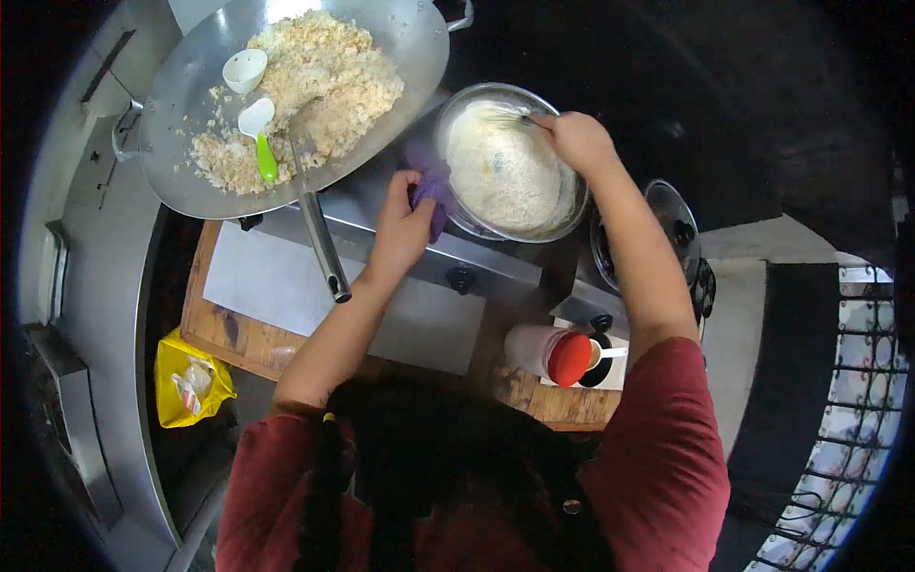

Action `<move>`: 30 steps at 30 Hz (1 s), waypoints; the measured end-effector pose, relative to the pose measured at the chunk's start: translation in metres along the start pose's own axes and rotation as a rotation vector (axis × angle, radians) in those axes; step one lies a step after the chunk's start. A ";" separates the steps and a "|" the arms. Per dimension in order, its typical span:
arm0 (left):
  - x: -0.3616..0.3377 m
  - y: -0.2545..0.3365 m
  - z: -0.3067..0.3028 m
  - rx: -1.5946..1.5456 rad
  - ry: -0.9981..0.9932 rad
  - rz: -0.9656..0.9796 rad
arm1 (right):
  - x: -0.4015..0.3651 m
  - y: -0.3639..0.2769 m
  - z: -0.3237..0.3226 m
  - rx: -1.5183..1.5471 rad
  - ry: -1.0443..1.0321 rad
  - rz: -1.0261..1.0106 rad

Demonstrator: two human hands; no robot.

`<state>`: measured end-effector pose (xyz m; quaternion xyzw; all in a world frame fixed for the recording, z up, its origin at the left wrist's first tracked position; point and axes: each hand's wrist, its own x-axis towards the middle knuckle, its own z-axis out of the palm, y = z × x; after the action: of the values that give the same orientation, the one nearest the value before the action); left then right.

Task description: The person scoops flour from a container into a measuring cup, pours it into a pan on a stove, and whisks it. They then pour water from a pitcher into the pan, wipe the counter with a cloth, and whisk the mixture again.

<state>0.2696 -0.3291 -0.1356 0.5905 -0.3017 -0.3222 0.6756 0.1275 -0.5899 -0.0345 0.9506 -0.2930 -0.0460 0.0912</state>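
A round metal pot (pixel 448 110) stands on the stove, filled with a pale, creamy white mixture (pixel 505 176). Over its upper right side, my right hand (pixel 579 145) is closed on the handle of what looks like a wire whisk (pixel 510 118), whose head dips into the mixture. My left hand (pixel 405 224) pinches a purple cloth (pixel 431 186) against the left side of the pot. To the left is a large wok (pixel 176 143) with fried rice (pixel 329 91) in it. A spatula (pixel 324 248) rests in the wok, its metal handle sticking out over the rim near my left forearm.
In the wok lie a white bowl (pixel 245 71) and a green-handled spoon (pixel 257 124). A glass-lidded pot (pixel 672 224) stands right. Nearer are a red-lidded jar (pixel 569 358), a cup with a white spoon (pixel 610 353), a wooden table (pixel 257 343) and a yellow bag (pixel 172 391).
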 end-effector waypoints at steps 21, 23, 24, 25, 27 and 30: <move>-0.003 0.015 0.000 -0.015 -0.009 -0.112 | -0.054 0.018 0.024 0.100 -0.119 0.319; 0.000 -0.001 0.001 -0.024 -0.004 -0.040 | -0.088 0.007 -0.008 0.130 -0.270 0.315; 0.001 -0.007 0.001 -0.030 -0.005 0.030 | -0.102 -0.010 -0.036 0.169 -0.384 0.331; 0.002 -0.007 0.000 -0.031 -0.002 0.029 | -0.111 -0.022 -0.043 0.254 -0.381 0.241; 0.001 -0.008 0.000 0.161 0.037 0.111 | -0.112 -0.051 -0.049 0.394 -0.373 0.180; 0.000 -0.005 0.001 0.067 0.015 0.026 | -0.079 -0.058 0.013 0.480 -0.080 0.252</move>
<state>0.2685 -0.3304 -0.1401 0.6114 -0.3148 -0.2985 0.6618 0.0926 -0.4999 -0.0567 0.8986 -0.4146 -0.0011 -0.1435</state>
